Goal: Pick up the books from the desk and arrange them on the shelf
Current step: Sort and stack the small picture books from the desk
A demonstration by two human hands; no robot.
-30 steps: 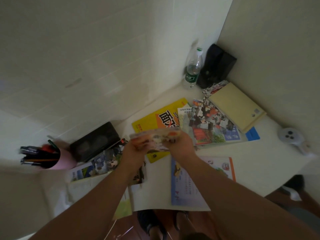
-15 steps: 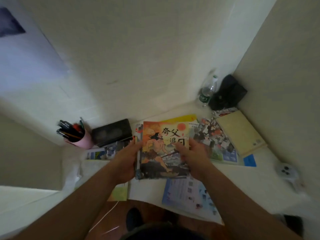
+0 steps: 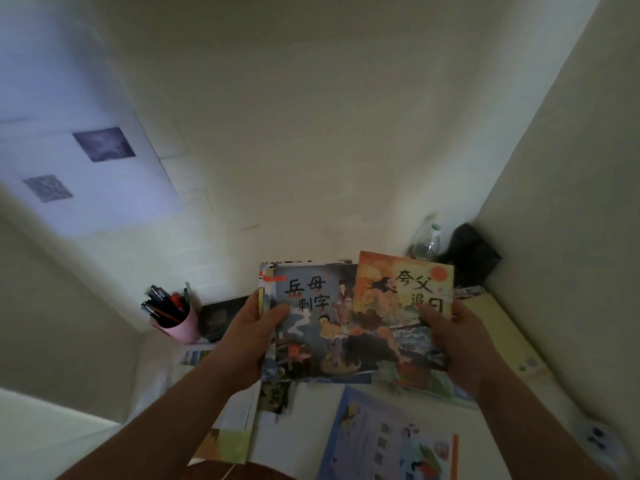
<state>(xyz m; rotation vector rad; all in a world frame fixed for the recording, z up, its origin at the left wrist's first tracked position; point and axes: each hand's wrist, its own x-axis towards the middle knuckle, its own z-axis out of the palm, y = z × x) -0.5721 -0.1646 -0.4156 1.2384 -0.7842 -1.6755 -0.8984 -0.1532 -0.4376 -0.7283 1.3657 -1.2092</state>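
Observation:
I hold thin picture books upright above the desk. My left hand (image 3: 254,337) grips a small stack fronted by a blue-grey book (image 3: 311,327), thumb on its cover. My right hand (image 3: 453,337) holds an orange book (image 3: 398,306) by its right edge, slid partly off the stack to the right. More books lie flat on the white desk (image 3: 311,410): a blue and orange one (image 3: 391,441) at the front and a pale yellow one (image 3: 498,334) at the right. No shelf is in view.
A pink cup of pens (image 3: 173,317) stands at the left. A black case (image 3: 218,315) lies behind my left hand. A plastic bottle (image 3: 427,244) and a black bag (image 3: 474,252) sit in the far corner. A white device (image 3: 595,439) lies at the right edge.
The books came up from flat above the desk to facing me. The orange book has slid right, baring the blue-grey cover beneath. The view has tilted up toward the wall.

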